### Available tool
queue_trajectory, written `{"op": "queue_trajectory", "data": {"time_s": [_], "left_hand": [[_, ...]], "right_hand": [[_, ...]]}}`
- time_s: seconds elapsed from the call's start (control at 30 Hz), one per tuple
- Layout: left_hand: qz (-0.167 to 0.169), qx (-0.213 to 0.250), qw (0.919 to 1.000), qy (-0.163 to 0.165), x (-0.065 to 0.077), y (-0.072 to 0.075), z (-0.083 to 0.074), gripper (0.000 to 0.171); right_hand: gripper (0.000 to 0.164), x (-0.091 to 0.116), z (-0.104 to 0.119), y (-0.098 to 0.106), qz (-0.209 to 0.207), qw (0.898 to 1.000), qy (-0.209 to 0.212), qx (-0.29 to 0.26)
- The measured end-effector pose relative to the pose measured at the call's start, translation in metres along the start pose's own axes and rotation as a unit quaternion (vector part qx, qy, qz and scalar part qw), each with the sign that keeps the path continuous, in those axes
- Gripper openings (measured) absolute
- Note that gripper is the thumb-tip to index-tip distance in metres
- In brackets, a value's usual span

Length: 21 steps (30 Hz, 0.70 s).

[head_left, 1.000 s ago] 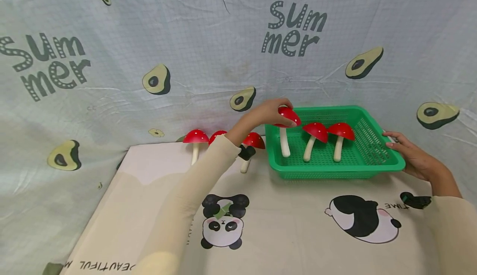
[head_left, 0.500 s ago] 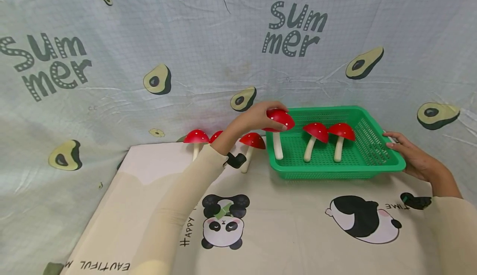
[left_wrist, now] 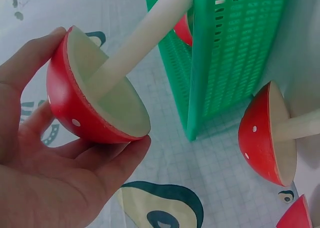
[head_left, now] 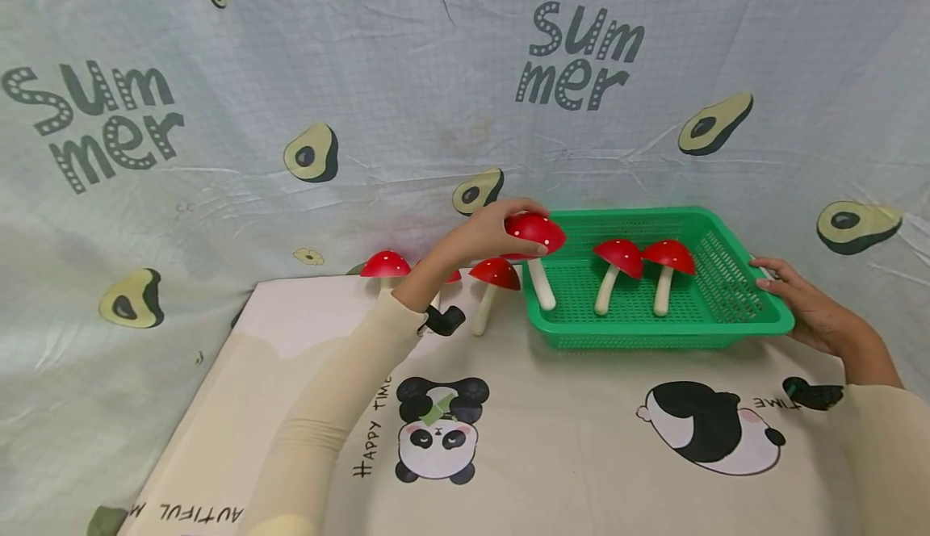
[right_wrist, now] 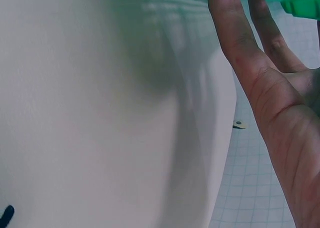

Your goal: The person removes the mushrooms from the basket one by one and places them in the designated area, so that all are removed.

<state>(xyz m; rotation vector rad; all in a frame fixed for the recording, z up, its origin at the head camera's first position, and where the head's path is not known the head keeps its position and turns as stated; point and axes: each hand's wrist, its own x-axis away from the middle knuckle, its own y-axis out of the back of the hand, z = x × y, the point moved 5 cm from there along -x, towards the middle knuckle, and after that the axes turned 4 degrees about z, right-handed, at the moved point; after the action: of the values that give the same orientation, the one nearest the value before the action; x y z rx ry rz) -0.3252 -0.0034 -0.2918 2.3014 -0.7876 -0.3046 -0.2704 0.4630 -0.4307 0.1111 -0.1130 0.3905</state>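
In the head view, my left hand (head_left: 483, 237) grips a red-capped toy mushroom (head_left: 536, 233) by its white-dotted cap. Its pale stem hangs slanting over the left end of the green plastic basket (head_left: 654, 328). The left wrist view shows my thumb and fingers spread round the cap (left_wrist: 70, 97), the hollow underside facing the basket's wall (left_wrist: 225, 62). Inside the basket lie two more mushrooms, one (head_left: 618, 258) left of the other (head_left: 669, 257). My right hand (head_left: 817, 310) holds the basket's right rim, fingertips over its edge; in the right wrist view the fingers (right_wrist: 240, 37) reach up to green plastic.
Left of the basket, several similar mushrooms lean at the back of the table, one (head_left: 496, 274) close to the basket and another (head_left: 385, 264) farther left. My left forearm partly covers this row. A printed cloth (head_left: 407, 116) hangs behind the table (head_left: 567, 431).
My left hand has moved left with the mushroom, from inside the basket to over its left rim. The stem's slant has changed. My right hand has stayed at the rim.
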Motion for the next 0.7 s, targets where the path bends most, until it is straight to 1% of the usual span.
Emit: {"op": "queue_trajectory", "data": {"time_s": [0.13,0.37,0.6,0.7], "left_hand": [[-0.002,0.009,1.0,-0.003,0.004,0.003,0.001,0.053],[-0.001,0.033,0.9994,-0.002,0.014,0.008,0.003,0.056],[-0.002,0.045,0.9988,0.017,0.027,0.014,0.006,0.055],[0.002,0.045,0.9989,0.017,0.03,0.014,0.008,0.053]], "right_hand": [[0.033,0.0,0.001,-0.001,0.004,1.0,0.003,-0.012],[0.034,0.001,0.001,-0.002,0.005,1.0,0.001,-0.011],[0.033,0.001,0.002,-0.003,0.006,1.0,0.004,-0.027],[0.033,0.001,0.001,-0.003,0.006,1.0,0.003,-0.026]]}}
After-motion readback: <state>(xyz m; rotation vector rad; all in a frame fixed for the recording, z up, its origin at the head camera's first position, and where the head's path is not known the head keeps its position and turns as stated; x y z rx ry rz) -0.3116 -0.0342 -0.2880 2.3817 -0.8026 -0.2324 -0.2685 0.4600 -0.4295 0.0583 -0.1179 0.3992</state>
